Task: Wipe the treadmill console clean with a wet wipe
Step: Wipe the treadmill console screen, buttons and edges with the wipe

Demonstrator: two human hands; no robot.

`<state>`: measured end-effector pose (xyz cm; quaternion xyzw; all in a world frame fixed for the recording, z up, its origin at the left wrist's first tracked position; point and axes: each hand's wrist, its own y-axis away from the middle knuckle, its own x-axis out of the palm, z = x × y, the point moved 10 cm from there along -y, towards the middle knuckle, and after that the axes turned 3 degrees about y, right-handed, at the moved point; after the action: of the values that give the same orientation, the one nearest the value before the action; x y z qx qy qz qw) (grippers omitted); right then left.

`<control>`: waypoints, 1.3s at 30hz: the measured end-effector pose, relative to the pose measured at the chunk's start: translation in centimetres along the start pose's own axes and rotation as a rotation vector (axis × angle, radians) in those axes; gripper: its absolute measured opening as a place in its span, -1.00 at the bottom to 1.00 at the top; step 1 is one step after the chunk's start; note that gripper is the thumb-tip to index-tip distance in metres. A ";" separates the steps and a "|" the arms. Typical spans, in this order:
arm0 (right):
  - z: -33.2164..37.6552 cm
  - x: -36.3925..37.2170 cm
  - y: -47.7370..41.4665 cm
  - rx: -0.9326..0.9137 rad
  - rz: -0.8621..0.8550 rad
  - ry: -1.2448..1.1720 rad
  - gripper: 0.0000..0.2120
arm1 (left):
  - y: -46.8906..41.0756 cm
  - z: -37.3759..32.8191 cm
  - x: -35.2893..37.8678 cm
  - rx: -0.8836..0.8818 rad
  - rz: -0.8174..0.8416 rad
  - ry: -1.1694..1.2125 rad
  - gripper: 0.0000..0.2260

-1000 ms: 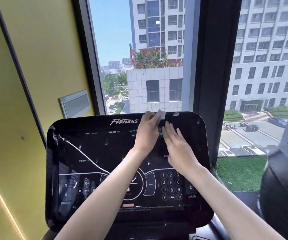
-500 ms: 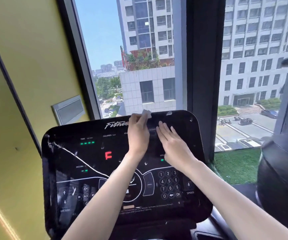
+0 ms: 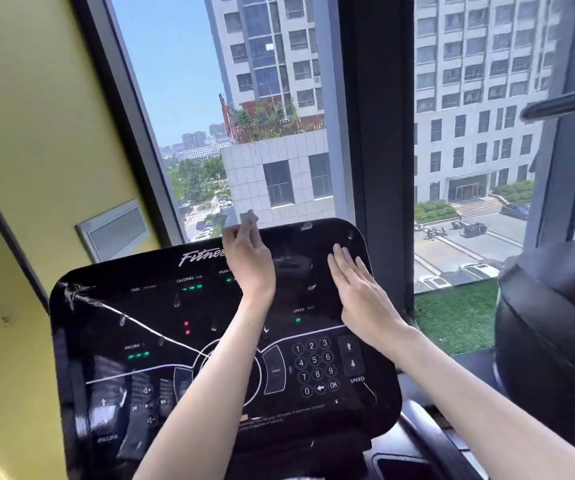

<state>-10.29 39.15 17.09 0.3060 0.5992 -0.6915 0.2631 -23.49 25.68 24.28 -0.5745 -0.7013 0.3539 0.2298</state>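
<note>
The left hand (image 3: 249, 258) pinches a small wet wipe (image 3: 248, 217) at the treadmill console (image 3: 161, 306) top edge; the right hand (image 3: 358, 292) lies flat, fingers spread, on the console's upper right. Green lights glow on the console's left.

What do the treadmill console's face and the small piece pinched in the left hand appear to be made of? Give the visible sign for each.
Console face: likely glossy black plastic or glass; it shows sheen and reflections. Small piece held by the left hand: pale, thin, crumpled, probably a wipe or film; too small to tell.

left hand (image 3: 249, 258) fingers pinched, right hand (image 3: 362, 296) flat, fingers extended
</note>
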 end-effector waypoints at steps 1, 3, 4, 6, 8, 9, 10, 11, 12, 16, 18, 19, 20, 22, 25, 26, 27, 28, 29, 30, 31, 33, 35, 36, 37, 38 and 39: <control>0.0 0.1 0.0 -0.014 -0.001 0.008 -0.21 | 0.2 -0.4 0.3 -0.031 -0.009 -0.009 -0.77; -0.2 0.1 -0.2 -0.019 -0.016 0.019 -0.23 | 1.5 -4.1 3.2 0.166 0.154 -0.097 -0.79; -0.3 0.0 -0.3 -0.019 -0.028 0.024 -0.24 | 2.6 -5.8 5.0 0.305 0.270 -0.136 -0.81; -0.4 0.0 -0.4 -0.023 -0.045 0.034 -0.26 | 3.3 -6.4 6.6 0.435 0.396 -0.168 -0.82; -0.5 0.1 -0.3 -0.026 -0.038 0.015 -0.25 | 1.5 -4.4 5.1 0.309 0.270 -0.136 -0.79; -0.5 0.1 -0.3 -0.024 -0.038 0.011 -0.25 | 0.6 -3.0 3.7 0.188 0.148 -0.084 -0.77; -0.6 0.1 -0.4 -0.019 -0.038 0.018 -0.25 | 0.4 -2.1 2.8 0.084 0.047 -0.047 -0.76; -0.5 0.1 -0.4 -0.014 -0.037 0.032 -0.24 | 0.8 -2.1 2.7 0.026 0.004 -0.032 -0.76; -0.5 0.3 -0.5 -0.011 -0.031 0.046 -0.23 | 1.4 -3.1 3.7 0.041 0.039 -0.036 -0.77; -0.7 0.8 -0.5 -0.022 0.015 0.107 -0.22 | 4.9 -7.8 9.0 0.354 0.398 -0.083 -0.80; -0.7 0.6 -0.5 -0.018 0.007 0.079 -0.22 | 3.5 -6.2 7.6 0.293 0.313 -0.095 -0.79; -0.7 0.4 -0.5 -0.019 -0.009 0.061 -0.21 | 2.5 -4.7 6.1 0.199 0.208 -0.079 -0.78; -0.6 0.3 -0.4 -0.022 -0.016 0.043 -0.21 | 2.0 -3.3 4.8 0.106 0.101 -0.063 -0.78; -0.6 0.2 -0.4 -0.024 -0.034 0.021 -0.20 | 2.4 -3.0 4.2 0.048 0.018 -0.056 -0.79; -1.0 0.3 -0.4 -0.015 -0.029 0.000 -0.24 | 4.7 -7.4 8.6 0.297 0.291 -0.091 -0.80; -1.0 0.3 -0.4 -0.019 -0.030 0.000 -0.25 | 5.1 -8.3 9.5 0.353 0.384 -0.084 -0.80; -1.0 0.3 -0.4 -0.024 -0.032 0.006 -0.25 | 4.8 -8.2 9.7 0.367 0.423 -0.088 -0.79; -0.9 0.2 -0.4 -0.027 -0.034 0.009 -0.25 | 4.1 -7.6 9.0 0.350 0.395 -0.103 -0.79; -0.8 0.1 -0.3 -0.025 -0.037 0.002 -0.24 | 3.1 -6.3 7.7 0.298 0.321 -0.116 -0.79; -0.8 0.2 -0.3 -0.018 -0.038 -0.013 -0.24 | 2.1 -4.9 6.0 0.232 0.216 -0.110 -0.78; -0.8 0.3 -0.2 -0.009 -0.039 -0.025 -0.23 | 1.7 -3.7 4.5 0.168 0.119 -0.089 -0.78; -0.8 0.6 -0.2 0.002 -0.029 -0.028 -0.22 | 2.0 -3.4 4.1 0.124 0.067 -0.058 -0.78; -0.9 0.7 -0.4 -0.008 -0.019 -0.035 -0.23 | 3.4 -5.8 6.9 0.236 0.235 -0.069 -0.80; -1.0 0.6 -0.5 -0.011 -0.019 -0.050 -0.25 | 4.5 -7.2 8.6 0.330 0.356 -0.086 -0.81; -1.2 0.3 -0.6 0.000 -0.022 -0.075 -0.27 | 5.3 -8.2 9.8 0.419 0.451 -0.104 -0.82; -1.5 -0.2 -0.5 0.024 -0.028 -0.104 -0.30 | 5.6 -8.7 10.4 0.485 0.512 -0.119 -0.84; -1.8 -0.7 -0.1 0.053 -0.052 -0.125 -0.33 | 5.4 -8.8 10.5 0.518 0.543 -0.131 -0.85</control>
<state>-9.67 40.93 17.52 0.2532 0.5710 -0.7314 0.2738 -16.04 38.41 24.93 -0.6386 -0.4240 0.6034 0.2199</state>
